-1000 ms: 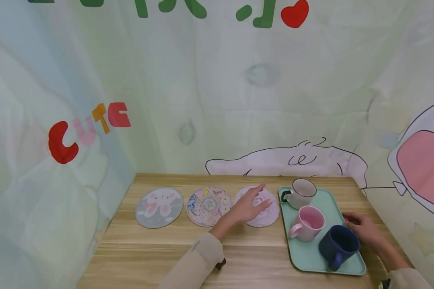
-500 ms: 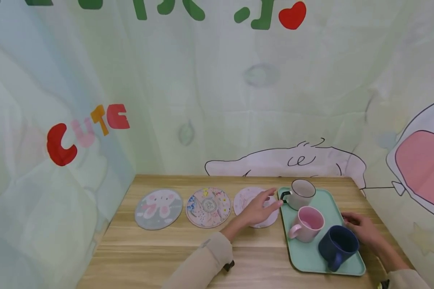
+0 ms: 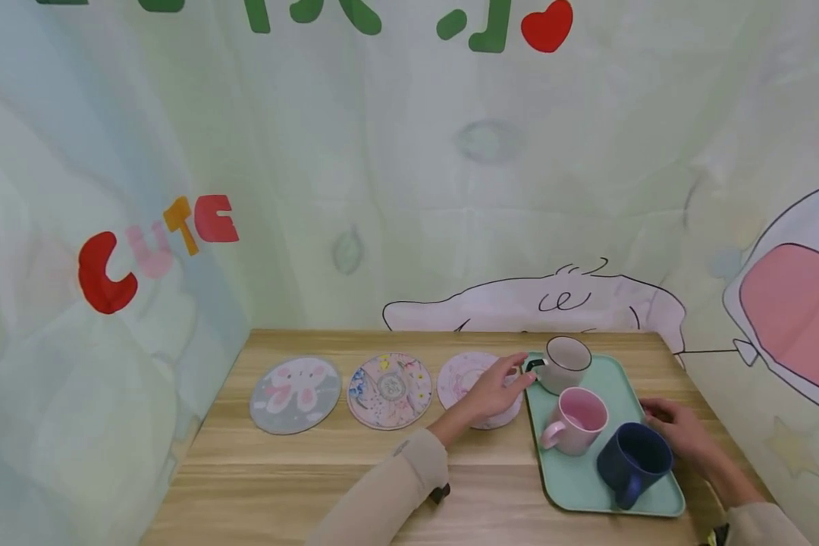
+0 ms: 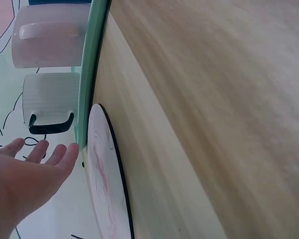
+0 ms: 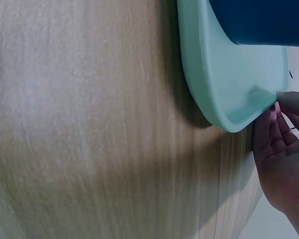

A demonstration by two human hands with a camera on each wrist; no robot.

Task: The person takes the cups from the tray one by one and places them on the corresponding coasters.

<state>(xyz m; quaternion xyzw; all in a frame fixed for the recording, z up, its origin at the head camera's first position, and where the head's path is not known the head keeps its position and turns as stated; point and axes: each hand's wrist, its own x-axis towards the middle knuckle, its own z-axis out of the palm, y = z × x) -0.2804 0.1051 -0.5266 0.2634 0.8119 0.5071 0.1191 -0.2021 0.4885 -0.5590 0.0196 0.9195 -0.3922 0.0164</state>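
Note:
My left hand (image 3: 493, 392) reaches over the pink round coaster (image 3: 459, 379), fingers extended and parted. Its fingertips are close to the black handle (image 4: 52, 129) of a white mug (image 3: 565, 370). In the left wrist view nothing lies between thumb and fingers. The mug stands at the back of a mint green tray (image 3: 566, 489). A pink mug (image 3: 576, 431) and a dark blue mug (image 3: 631, 464) stand nearer on the same tray. My right hand (image 3: 682, 434) grips the tray's right rim, thumb on top and fingers beneath in the right wrist view.
Two more round coasters lie in a row to the left: a floral one (image 3: 390, 409) and a grey one with a rabbit (image 3: 293, 417). The wooden table (image 3: 314, 485) ends at a printed curtain (image 3: 409, 189) at the back and sides.
My left hand has moved right, from over the pink coaster to beside the white mug's handle. The right hand stays on the tray's rim, and the mugs have not moved.

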